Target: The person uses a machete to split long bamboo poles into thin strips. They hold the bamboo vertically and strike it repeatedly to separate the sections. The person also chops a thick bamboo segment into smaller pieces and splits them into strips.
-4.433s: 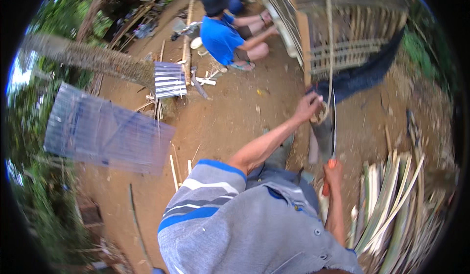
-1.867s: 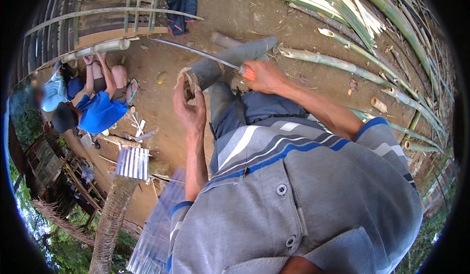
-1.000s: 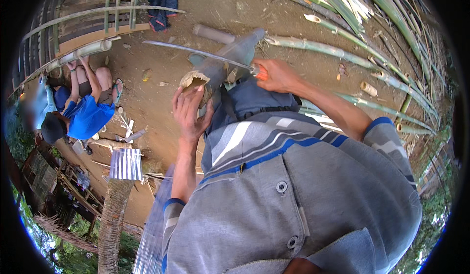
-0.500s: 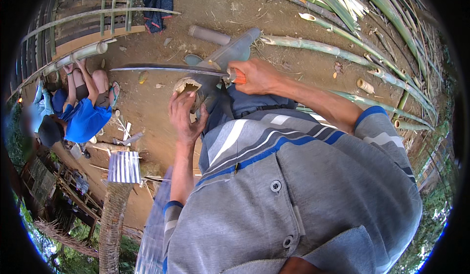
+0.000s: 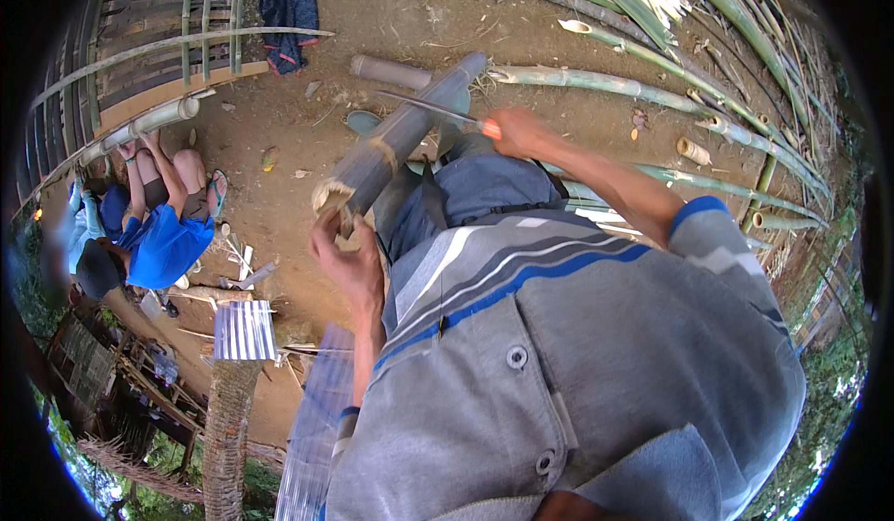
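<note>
A thick dark bamboo piece [image 5: 372,162] lies slantwise by my legs, its pale, ragged open end toward me. My left hand [image 5: 354,258] is at that end, thumb and fingers closed on its broken rim. In my right hand [image 5: 520,134] is the orange handle of a machete. The machete's long narrow blade [image 5: 430,106] crosses over the far part of the bamboo, pointing up and left. Whether the blade touches the bamboo I cannot tell.
A shorter bamboo section [image 5: 389,71] lies beyond. Long bamboo poles [image 5: 605,81] and split strips fill the right. At left a person in a blue shirt [image 5: 172,246] sits by a slatted bamboo frame [image 5: 149,27]. A corrugated sheet [image 5: 245,330] tops a trunk.
My right hand has moved right with the machete, whose blade has swung from level to slanting. The bamboo's side now shows fully. My left hand stays at its end.
</note>
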A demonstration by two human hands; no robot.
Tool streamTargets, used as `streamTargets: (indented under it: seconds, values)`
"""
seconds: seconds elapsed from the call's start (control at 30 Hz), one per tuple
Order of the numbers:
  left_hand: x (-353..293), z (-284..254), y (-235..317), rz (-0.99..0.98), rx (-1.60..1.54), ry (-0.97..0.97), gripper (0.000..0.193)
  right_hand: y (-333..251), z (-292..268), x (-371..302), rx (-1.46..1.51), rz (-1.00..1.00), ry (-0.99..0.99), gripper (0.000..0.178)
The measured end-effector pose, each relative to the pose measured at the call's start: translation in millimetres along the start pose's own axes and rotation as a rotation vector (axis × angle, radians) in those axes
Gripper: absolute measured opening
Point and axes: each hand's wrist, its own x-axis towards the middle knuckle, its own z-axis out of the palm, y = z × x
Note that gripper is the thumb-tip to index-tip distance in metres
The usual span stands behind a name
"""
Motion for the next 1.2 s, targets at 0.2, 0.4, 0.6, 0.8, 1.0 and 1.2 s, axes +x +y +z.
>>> streamTargets:
  seconds: [0.2, 0.4, 0.6, 0.8, 1.0, 1.2]
  values:
    - [-11.5, -2.7, -92.5, -0.450, -0.233, 0.087, 0.016, 26.1, 11.7, -8.3, -0.048, 0.025, 0.019, 0.032]
    - [-5.5, -17.2, -164.7, -0.558, -0.111, 0.149, 0.013, 20.3, 53.2, 35.9, -0.027, -0.023, -0.058, 0.035]
    - [3.1, -22.3, -182.8, -0.741, -0.145, 0.168, 0.026, 58.5, 94.3, 104.8, 0.000, -0.033, -0.165, 0.034]
    - [5.7, -0.5, -162.8, -0.846, -0.140, 0.366, 0.032, 156.1, 119.3, 196.1, 0.021, 0.308, -0.212, 0.035]
    - [7.6, 6.5, -155.3, -0.664, -0.148, 0.392, 0.026, 148.5, 88.5, 168.1, -0.112, 0.219, -0.194, 0.025]
    - [30.1, 4.1, -151.5, -0.555, -0.045, 0.369, 0.018, 126.4, 70.8, 182.6, 0.011, 0.228, -0.106, 0.037]
